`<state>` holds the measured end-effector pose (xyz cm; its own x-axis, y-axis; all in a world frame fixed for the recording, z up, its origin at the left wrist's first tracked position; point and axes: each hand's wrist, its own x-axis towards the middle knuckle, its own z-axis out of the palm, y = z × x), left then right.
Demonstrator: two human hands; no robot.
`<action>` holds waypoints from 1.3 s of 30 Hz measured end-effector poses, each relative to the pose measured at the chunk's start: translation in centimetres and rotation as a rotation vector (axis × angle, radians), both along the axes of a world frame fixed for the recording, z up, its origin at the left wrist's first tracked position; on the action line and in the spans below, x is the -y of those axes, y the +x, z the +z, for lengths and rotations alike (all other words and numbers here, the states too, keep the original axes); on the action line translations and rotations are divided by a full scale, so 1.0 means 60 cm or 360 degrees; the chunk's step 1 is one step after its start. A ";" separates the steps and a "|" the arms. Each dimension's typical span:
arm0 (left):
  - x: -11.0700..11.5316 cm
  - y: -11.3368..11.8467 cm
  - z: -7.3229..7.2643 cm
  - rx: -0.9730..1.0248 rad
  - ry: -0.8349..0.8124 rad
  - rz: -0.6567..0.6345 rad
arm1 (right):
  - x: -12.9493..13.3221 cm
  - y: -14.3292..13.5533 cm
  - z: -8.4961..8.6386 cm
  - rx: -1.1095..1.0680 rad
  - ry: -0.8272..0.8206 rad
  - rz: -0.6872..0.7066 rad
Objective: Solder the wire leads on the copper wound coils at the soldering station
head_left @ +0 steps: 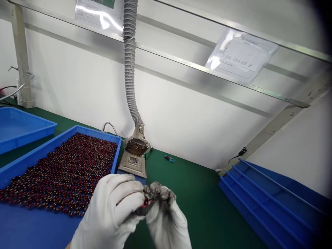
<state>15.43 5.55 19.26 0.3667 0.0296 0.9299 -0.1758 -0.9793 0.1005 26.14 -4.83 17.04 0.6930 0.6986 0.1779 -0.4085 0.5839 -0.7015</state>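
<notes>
Head view: left hand (114, 205) pinches dark coil (144, 208), partly hidden; right hand (167, 218) bunched, cannot tell whether grasping.

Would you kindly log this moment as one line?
Left hand: holds dark-and-red part | Right hand: close beside it | Blue tray: many similar parts inside | Grey hose: beyond hands

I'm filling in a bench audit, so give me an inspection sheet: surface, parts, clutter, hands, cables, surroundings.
Surface: green tabletop, partly covered by trays.
Parts: dark rings with red and gold flecks, spread in a blue tray.
Clutter: small red-and-blue item, too small to identify.
Hands: gloved left hand holds a red-and-black part; gloved right hand close beside it, fingertips stained grey.
Cables: black plug and lead, right.
Surroundings: grey hose; stacked blue trays, right.
</notes>
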 end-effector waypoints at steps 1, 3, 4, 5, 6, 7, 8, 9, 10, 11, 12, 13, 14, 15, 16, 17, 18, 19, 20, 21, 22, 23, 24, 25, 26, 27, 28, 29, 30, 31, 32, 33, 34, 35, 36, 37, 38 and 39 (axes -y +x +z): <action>-0.002 -0.001 -0.002 0.0010 -0.0006 0.0010 | -0.002 0.000 -0.005 0.0045 -0.0028 -0.0022; -0.005 -0.004 -0.005 0.0016 -0.0007 0.0030 | -0.012 0.000 -0.018 0.0155 -0.0108 -0.0046; -0.006 -0.005 -0.007 0.0011 -0.0010 0.0026 | -0.018 0.000 -0.026 0.0194 -0.0150 -0.0038; -0.007 -0.005 -0.008 -0.0002 -0.0026 0.0004 | -0.025 0.002 -0.035 0.0209 -0.0176 -0.0021; -0.008 -0.005 -0.009 -0.0021 -0.0067 -0.0033 | -0.030 0.005 -0.043 0.0198 -0.0181 -0.0007; -0.009 -0.005 -0.010 -0.0051 -0.0141 -0.0078 | -0.035 0.008 -0.051 0.0172 -0.0173 0.0004; -0.011 -0.004 -0.012 -0.0092 -0.0239 -0.0129 | -0.039 0.011 -0.058 0.0142 -0.0159 0.0021; -0.013 -0.004 -0.013 -0.0149 -0.0348 -0.0180 | -0.041 0.014 -0.064 0.0104 -0.0147 0.0035; -0.015 -0.004 -0.014 -0.0208 -0.0450 -0.0232 | -0.042 0.016 -0.067 0.0065 -0.0144 0.0043; -0.017 -0.004 -0.015 -0.0247 -0.0527 -0.0289 | -0.044 0.017 -0.069 0.0033 -0.0153 0.0045; -0.019 -0.004 -0.015 -0.0262 -0.0576 -0.0346 | -0.045 0.016 -0.070 0.0009 -0.0169 0.0042; -0.020 -0.004 -0.015 -0.0258 -0.0603 -0.0396 | -0.048 0.013 -0.070 -0.0014 -0.0176 0.0027; -0.021 -0.004 -0.014 -0.0232 -0.0637 -0.0435 | -0.050 0.010 -0.069 -0.0022 -0.0182 0.0017; -0.022 -0.005 -0.013 -0.0199 -0.0688 -0.0474 | -0.053 0.007 -0.068 -0.0011 -0.0189 0.0021; -0.022 -0.007 -0.011 -0.0184 -0.0774 -0.0512 | -0.056 0.004 -0.066 0.0010 -0.0197 0.0043; -0.022 -0.008 -0.010 -0.0182 -0.0902 -0.0553 | -0.057 0.001 -0.064 0.0034 -0.0208 0.0073; -0.022 -0.010 -0.008 -0.0168 -0.1060 -0.0599 | -0.057 -0.001 -0.062 0.0060 -0.0221 0.0113; -0.023 -0.012 -0.007 -0.0129 -0.1233 -0.0643 | -0.055 -0.004 -0.060 0.0083 -0.0232 0.0154; -0.024 -0.014 -0.006 -0.0089 -0.1395 -0.0671 | -0.052 -0.006 -0.059 0.0089 -0.0232 0.0189; -0.025 -0.015 -0.005 -0.0074 -0.1528 -0.0672 | -0.048 -0.008 -0.057 0.0074 -0.0221 0.0207; -0.026 -0.015 -0.005 -0.0098 -0.1614 -0.0667 | -0.043 -0.010 -0.056 0.0055 -0.0211 0.0219; -0.026 -0.014 -0.006 -0.0162 -0.1642 -0.0674 | -0.038 -0.012 -0.057 0.0035 -0.0200 0.0226; -0.026 -0.013 -0.006 -0.0251 -0.1617 -0.0686 | -0.034 -0.013 -0.058 0.0017 -0.0191 0.0223; -0.025 -0.011 -0.006 -0.0330 -0.1554 -0.0694 | -0.033 -0.013 -0.061 0.0004 -0.0185 0.0217; -0.024 -0.008 -0.006 -0.0364 -0.1464 -0.0697 | -0.033 -0.010 -0.066 0.0001 -0.0182 0.0210; -0.023 -0.006 -0.006 -0.0354 -0.1372 -0.0685 | -0.035 -0.005 -0.073 0.0006 -0.0182 0.0202; -0.023 -0.005 -0.006 -0.0335 -0.1297 -0.0667 | -0.039 0.002 -0.081 0.0009 -0.0181 0.0193; -0.023 -0.005 -0.006 -0.0326 -0.1234 -0.0659 | -0.043 0.009 -0.091 0.0007 -0.0186 0.0174; -0.025 -0.006 -0.005 -0.0349 -0.1178 -0.0678 | -0.048 0.017 -0.101 -0.0001 -0.0196 0.0152; -0.027 -0.007 -0.004 -0.0394 -0.1130 -0.0714 | -0.053 0.025 -0.111 -0.0016 -0.0209 0.0125; -0.029 -0.009 -0.004 -0.0445 -0.1097 -0.0748 | -0.057 0.030 -0.119 -0.0036 -0.0221 0.0100; -0.031 -0.010 -0.003 -0.0467 -0.1083 -0.0758 | -0.061 0.033 -0.125 -0.0058 -0.0227 0.0083; -0.033 -0.011 -0.003 -0.0457 -0.1077 -0.0744 | -0.063 0.034 -0.128 -0.0075 -0.0226 0.0083; -0.034 -0.012 -0.003 -0.0430 -0.1079 -0.0707 | -0.065 0.032 -0.127 -0.0084 -0.0213 0.0094; -0.034 -0.012 -0.004 -0.0389 -0.1085 -0.0670 | -0.067 0.028 -0.124 -0.0084 -0.0189 0.0108; -0.033 -0.011 -0.004 -0.0347 -0.1076 -0.0650 | -0.068 0.022 -0.117 -0.0078 -0.0167 0.0127; -0.031 -0.010 -0.005 -0.0310 -0.1059 -0.0649 | -0.069 0.017 -0.108 -0.0069 -0.0154 0.0161; -0.029 -0.010 -0.006 -0.0278 -0.1054 -0.0666 | -0.070 0.012 -0.098 -0.0063 -0.0150 0.0199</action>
<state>14.85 7.27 18.92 0.6082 0.3831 0.6952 -0.4430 -0.5630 0.6977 26.83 -0.62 11.14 0.6046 0.7923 0.0819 -0.5024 0.4592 -0.7326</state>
